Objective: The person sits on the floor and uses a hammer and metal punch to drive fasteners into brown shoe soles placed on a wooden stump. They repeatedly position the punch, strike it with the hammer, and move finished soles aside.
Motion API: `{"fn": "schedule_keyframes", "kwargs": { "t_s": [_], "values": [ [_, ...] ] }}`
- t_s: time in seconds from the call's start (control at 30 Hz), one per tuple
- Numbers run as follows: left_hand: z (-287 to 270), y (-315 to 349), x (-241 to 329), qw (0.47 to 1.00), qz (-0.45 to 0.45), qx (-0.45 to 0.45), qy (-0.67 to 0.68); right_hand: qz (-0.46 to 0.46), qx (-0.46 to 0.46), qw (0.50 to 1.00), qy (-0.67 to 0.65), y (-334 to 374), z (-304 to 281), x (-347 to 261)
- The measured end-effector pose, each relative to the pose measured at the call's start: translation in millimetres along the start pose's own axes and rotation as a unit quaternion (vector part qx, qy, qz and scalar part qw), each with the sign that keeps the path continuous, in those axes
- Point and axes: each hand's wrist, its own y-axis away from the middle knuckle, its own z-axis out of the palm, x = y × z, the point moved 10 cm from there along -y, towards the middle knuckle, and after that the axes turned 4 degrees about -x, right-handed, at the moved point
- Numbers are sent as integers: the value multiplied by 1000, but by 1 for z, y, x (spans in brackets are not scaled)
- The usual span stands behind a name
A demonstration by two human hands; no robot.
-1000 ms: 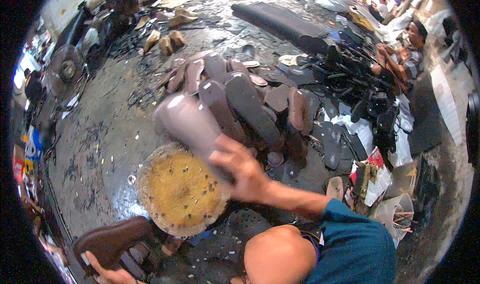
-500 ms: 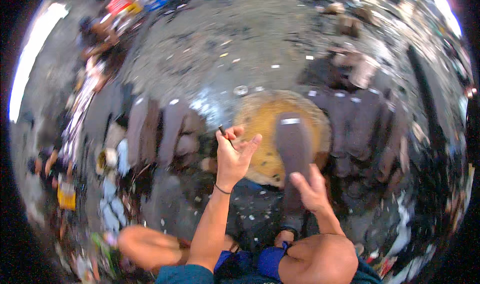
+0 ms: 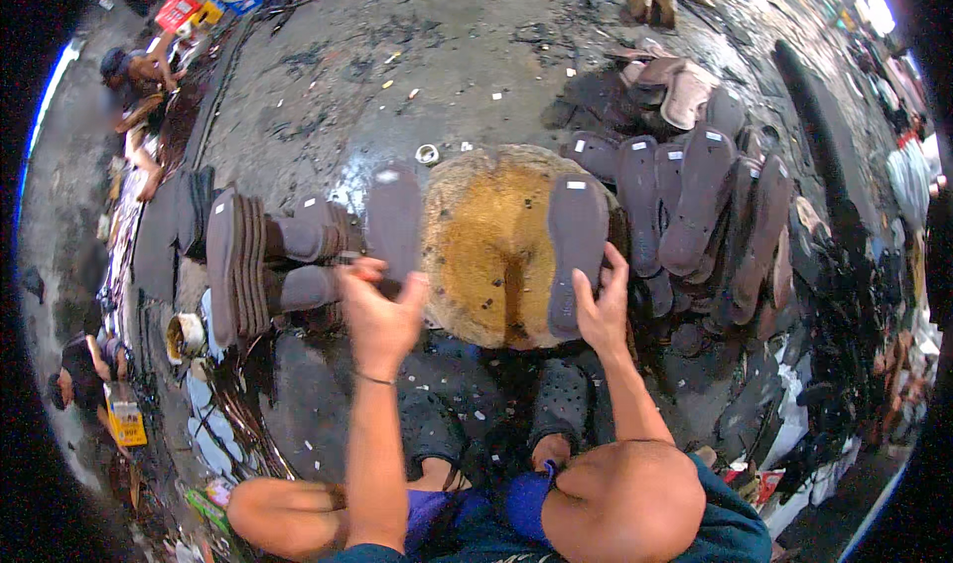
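Observation:
A round wooden block (image 3: 491, 265) with a yellow-stained top stands on the floor in front of my folded legs. A dark brown shoe sole (image 3: 576, 240) lies lengthwise on its right side, and my right hand (image 3: 602, 313) grips the sole's near end. My left hand (image 3: 382, 315) is left of the block, with its fingers curled over the near end of a second dark sole (image 3: 395, 213) that lies beside the block's edge.
Stacked soles (image 3: 238, 265) stand on edge at the left. A spread of loose soles (image 3: 695, 191) lies right of the block. A small round tin (image 3: 427, 153) sits behind it and a cup (image 3: 184, 337) at the left. Other people sit at the left edge (image 3: 134, 71).
The view has swung round. My right hand has laid its sole flat on the block. My left hand, open in the air before, has dropped onto the sole left of the block.

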Motion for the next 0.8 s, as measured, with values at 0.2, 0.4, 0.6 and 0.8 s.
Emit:
{"fn": "schedule_keyframes", "kwargs": {
  "t_s": [0.2, 0.4, 0.6, 0.8],
  "values": [
    [120, 53, -14, 998, -21, -53, -36, -118, 51, 885, 447, 11, 21, -48],
    [132, 77, 33, 792, -214, -225, 525, 193, -241, 948, -76, 64, 67, -4],
    [121, 63, 7, 773, -239, -150, 568, 226, -137, 950, -169, 68, 40, 12],
    [78, -118, -83, 962, -67, 31, 261, 33, 30, 835, 549, 155, -84, 3]
  ]
}}
